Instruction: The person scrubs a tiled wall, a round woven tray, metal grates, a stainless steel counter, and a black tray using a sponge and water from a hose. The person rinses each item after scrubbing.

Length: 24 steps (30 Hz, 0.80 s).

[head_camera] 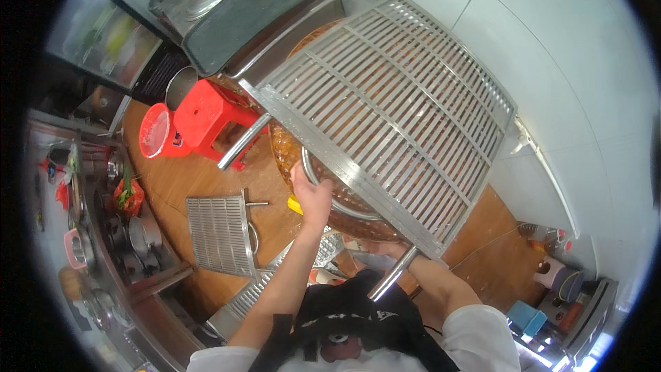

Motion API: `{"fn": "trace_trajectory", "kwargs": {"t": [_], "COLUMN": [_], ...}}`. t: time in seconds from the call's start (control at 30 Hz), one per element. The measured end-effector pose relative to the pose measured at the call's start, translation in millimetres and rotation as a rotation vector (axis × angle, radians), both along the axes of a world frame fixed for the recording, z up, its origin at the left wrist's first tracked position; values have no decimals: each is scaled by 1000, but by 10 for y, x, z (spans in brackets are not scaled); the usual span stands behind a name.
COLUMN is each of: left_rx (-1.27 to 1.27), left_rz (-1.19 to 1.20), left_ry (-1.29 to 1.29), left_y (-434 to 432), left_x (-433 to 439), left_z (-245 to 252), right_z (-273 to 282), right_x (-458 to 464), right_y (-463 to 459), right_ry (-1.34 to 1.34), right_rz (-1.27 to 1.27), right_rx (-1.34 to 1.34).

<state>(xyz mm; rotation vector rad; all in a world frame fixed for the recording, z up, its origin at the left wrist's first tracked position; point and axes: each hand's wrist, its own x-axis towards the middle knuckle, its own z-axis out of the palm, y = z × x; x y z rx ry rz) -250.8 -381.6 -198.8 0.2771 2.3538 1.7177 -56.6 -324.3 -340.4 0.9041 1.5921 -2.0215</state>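
A large slatted stainless-steel rack [413,108] lies over a round brown basin [283,152], tilted in view, with two metal tube legs towards me. My left hand [312,191] grips the curved metal handle [356,212] on the rack's near edge. My right hand [390,249] is beneath the near right part of the rack, beside the basin's lower rim; its fingers are mostly hidden, and whether it holds anything cannot be told. A pale, blurred object [372,259] is next to it.
A second slatted metal rack [219,235] lies on the brown floor at left. A red plastic stool [201,113] and red bucket [157,132] stand beyond it. A dark tray [242,20] rests on the counter. Shelves with pots [144,235] line the left; a tiled wall [547,51] stands right.
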Motion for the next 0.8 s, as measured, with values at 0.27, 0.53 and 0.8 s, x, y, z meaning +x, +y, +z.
{"fn": "trace_trajectory", "kwargs": {"t": [0.27,0.53,0.8], "left_rx": [-66,-267,-127], "left_rz": [-57,-5,29], "left_ry": [-77,96,-71], "left_y": [-243,-468,-544], "left_x": [229,160,40], "left_z": [16,-263,-387], "right_z": [-56,-342,-525], "right_x": [184,192,39], "right_y": [39,-69,-255], "right_ry": [-37,-65,-86], "right_rz": [-74,-98,-46], "right_rx": [20,71,64]}}
